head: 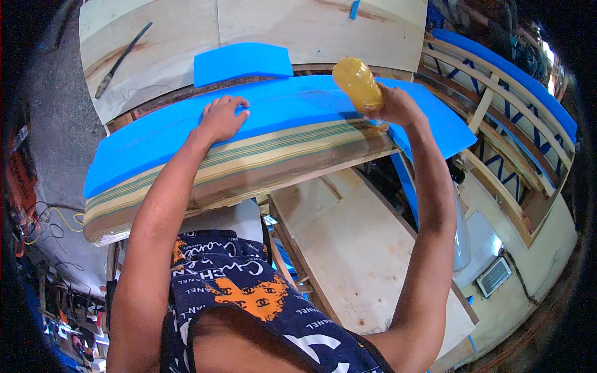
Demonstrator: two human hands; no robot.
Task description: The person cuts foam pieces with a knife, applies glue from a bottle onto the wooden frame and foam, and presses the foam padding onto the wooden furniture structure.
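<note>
My left hand [224, 117] lies on a long blue foam sheet [289, 95], fingers bent and nothing held. Higher and to the right, my right hand [396, 106] grips a clear plastic bottle [359, 86] filled with yellow-amber stuff. The bottle is tilted, its lower end close to the foam's front edge; whether it touches is hidden by my fingers. A striped fabric cover [261, 154] in brown, cream and green runs along the foam's near side. Behind the sheet sits a smaller blue foam offcut [242, 63].
A plywood panel [261, 28] lies beyond, with a long thin-bladed knife [123, 59] on it. Right of me stands a wooden frame [485, 102] with dark webbing and blue foam. A plywood board [340, 233] and a floodlight [494, 276] are lower right. Cables [60, 219] lie at left.
</note>
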